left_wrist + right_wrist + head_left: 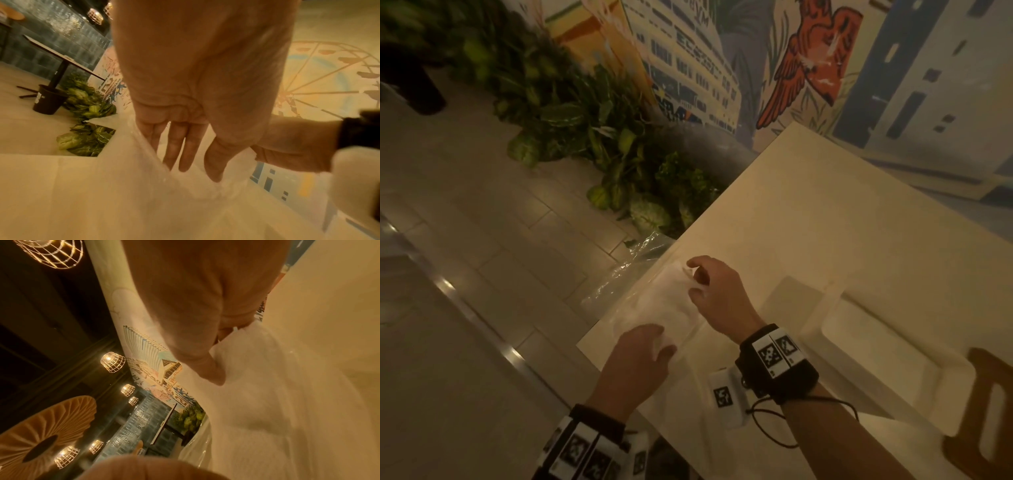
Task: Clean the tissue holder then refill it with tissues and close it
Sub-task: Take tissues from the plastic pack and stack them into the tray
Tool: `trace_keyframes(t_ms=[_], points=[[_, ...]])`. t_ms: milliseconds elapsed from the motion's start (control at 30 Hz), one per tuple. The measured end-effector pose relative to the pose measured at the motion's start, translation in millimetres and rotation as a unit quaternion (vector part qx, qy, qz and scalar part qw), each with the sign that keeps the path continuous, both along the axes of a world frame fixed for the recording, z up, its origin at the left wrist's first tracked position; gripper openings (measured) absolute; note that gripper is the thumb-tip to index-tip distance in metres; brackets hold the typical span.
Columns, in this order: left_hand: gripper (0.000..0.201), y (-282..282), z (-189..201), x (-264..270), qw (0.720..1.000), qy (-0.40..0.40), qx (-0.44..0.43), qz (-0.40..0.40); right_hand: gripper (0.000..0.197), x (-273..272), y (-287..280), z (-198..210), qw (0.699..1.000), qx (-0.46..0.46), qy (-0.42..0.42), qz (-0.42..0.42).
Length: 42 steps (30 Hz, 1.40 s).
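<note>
A pack of white tissues [657, 308] in clear plastic wrap lies on the near left corner of the cream table [859, 222]. My left hand [650, 342] rests on its near end. In the left wrist view the left hand's straight fingers [185, 152] reach down inside the wrap onto the tissues [185, 198]. My right hand [697, 277] pinches the pack's far end, thumb and curled fingers [213, 369] closed on the white tissue pack [267, 402]. The white tissue holder [835, 342] lies open on the table, just right of my right wrist.
Loose clear plastic [633, 263] hangs over the table's left edge above the tiled floor [482, 240]. Green plants [619, 164] line the mural wall beside the table. A brown wooden frame [986, 411] stands at the right edge. A dark pot [49, 100] sits on the floor.
</note>
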<state>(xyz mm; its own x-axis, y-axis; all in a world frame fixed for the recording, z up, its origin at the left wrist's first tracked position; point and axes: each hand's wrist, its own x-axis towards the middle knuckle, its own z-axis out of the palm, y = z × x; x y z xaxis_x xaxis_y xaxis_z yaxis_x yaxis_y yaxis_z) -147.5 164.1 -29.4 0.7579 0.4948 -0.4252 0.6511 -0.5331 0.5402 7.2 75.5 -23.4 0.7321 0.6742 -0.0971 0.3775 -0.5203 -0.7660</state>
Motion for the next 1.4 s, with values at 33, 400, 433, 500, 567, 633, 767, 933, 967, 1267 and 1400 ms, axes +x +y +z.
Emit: trace_keyframes(t_ms=[33, 400, 433, 500, 567, 633, 767, 933, 967, 1267, 1400], points=[[0.035, 5.1, 3.6, 2.3, 0.999, -0.034, -0.002, 0.024, 0.04, -2.4, -2.3, 1.7, 1.0, 0.008, -0.006, 0.009], [0.052, 74.3, 24.5, 54.7, 0.977, -0.088, -0.032, -0.191, 0.042, -30.0, -21.3, 38.0, 0.993, 0.081, -0.044, 0.07], [0.043, 76.8, 23.4, 55.3, 0.973, -0.08, -0.039, -0.213, 0.042, -31.4, -23.0, 41.3, 0.993, 0.09, -0.042, 0.071], [0.034, 77.5, 23.3, 55.4, 0.97, -0.08, -0.059, -0.221, 0.046, -31.8, -25.9, 46.1, 0.993, 0.093, -0.035, 0.065], [0.035, 75.4, 24.6, 52.5, 0.973, -0.085, -0.064, -0.203, 0.057, -29.9, -27.3, 48.4, 0.995, 0.078, -0.025, 0.056], [0.039, 71.5, 26.0, 48.9, 0.974, -0.098, -0.066, -0.193, 0.071, -25.8, -29.2, 48.6, 0.998, 0.046, -0.023, 0.037], [0.041, 68.2, 26.5, 41.2, 0.972, -0.128, -0.078, -0.183, 0.109, -18.8, -32.0, 47.1, 0.997, -0.073, -0.029, 0.0], [0.039, 66.2, 25.3, 30.4, 0.966, -0.158, -0.099, -0.177, 0.129, -9.2, -36.8, 48.7, 0.979, -0.109, 0.172, -0.019], [0.038, 66.1, 24.7, 29.3, 0.963, -0.169, -0.105, -0.184, 0.127, -8.2, -38.3, 48.0, 0.976, -0.094, 0.197, -0.016], [0.024, 64.8, 14.6, 19.1, 0.945, -0.227, -0.118, -0.203, 0.112, -8.2, -45.3, 48.7, 0.966, -0.005, 0.259, 0.024], [0.034, 68.9, 9.0, 22.4, 0.944, -0.239, -0.097, -0.207, 0.091, -11.1, -46.7, 51.3, 0.972, -0.006, 0.227, 0.057]])
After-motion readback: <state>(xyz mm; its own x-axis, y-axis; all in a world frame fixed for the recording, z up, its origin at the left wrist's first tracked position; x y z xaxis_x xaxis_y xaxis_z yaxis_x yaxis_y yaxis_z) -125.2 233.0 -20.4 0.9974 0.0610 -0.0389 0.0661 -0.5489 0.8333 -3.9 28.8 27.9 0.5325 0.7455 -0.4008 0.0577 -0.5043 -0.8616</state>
